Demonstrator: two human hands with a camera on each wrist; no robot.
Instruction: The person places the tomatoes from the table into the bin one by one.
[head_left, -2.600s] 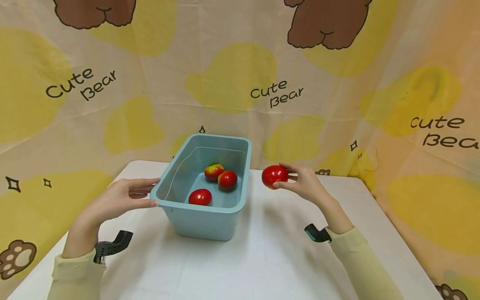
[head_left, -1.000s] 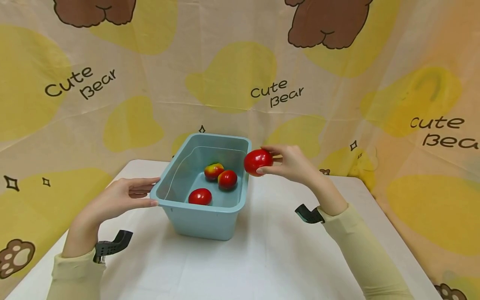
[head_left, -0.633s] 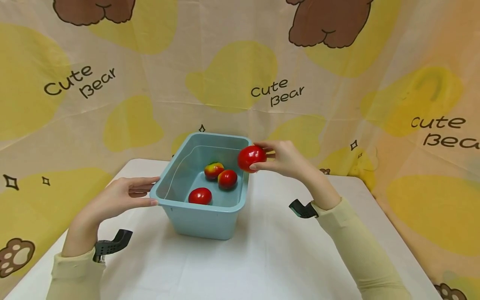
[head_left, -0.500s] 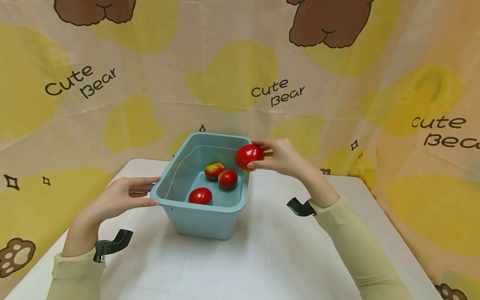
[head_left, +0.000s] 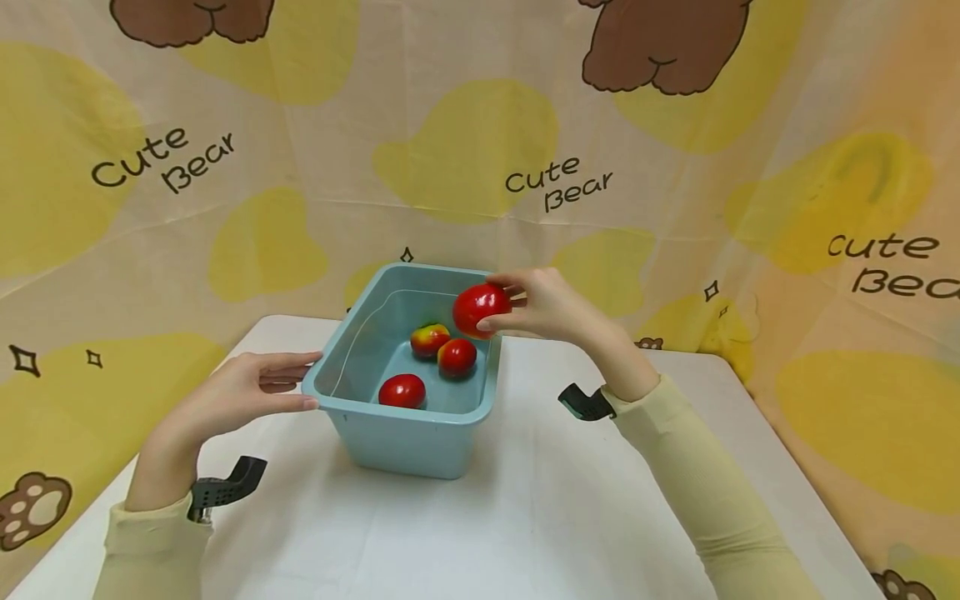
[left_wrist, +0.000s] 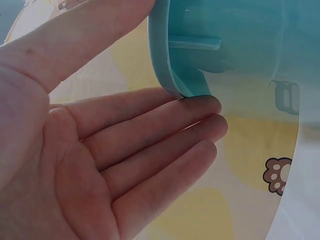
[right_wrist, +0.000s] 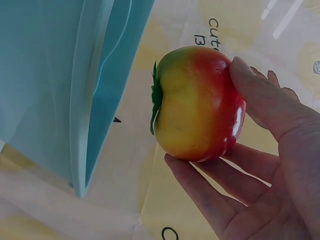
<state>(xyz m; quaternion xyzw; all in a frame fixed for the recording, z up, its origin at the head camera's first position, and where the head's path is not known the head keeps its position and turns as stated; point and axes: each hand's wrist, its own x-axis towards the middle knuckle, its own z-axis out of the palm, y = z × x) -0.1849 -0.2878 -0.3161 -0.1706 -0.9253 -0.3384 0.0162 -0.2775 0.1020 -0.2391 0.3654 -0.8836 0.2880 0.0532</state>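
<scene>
My right hand (head_left: 555, 308) holds a glossy red tomato (head_left: 480, 310) between thumb and fingers, above the right rim of a light blue bin (head_left: 408, 446). In the right wrist view this tomato (right_wrist: 200, 105) shows a yellow top and a green leafy calyx facing the bin wall. Three smaller-looking tomatoes lie inside the bin: a red one (head_left: 402, 391) near the front, a red one (head_left: 457, 358) at right, and a red-yellow one (head_left: 430, 341) behind. At the bin's front left corner, my left hand (head_left: 240, 396) touches the rim with thumb and nearly straight fingers (left_wrist: 150, 120).
The bin stands on a white table (head_left: 570, 500) toward its back edge. Behind and around the table hangs a beige and yellow printed cloth (head_left: 442, 150) with bear drawings. Black wrist cameras sit on both wrists.
My right hand has carried the tomato left and upward, from beside the bin to over its right rim. My left hand stays at the corner, and the tomatoes inside lie as before.
</scene>
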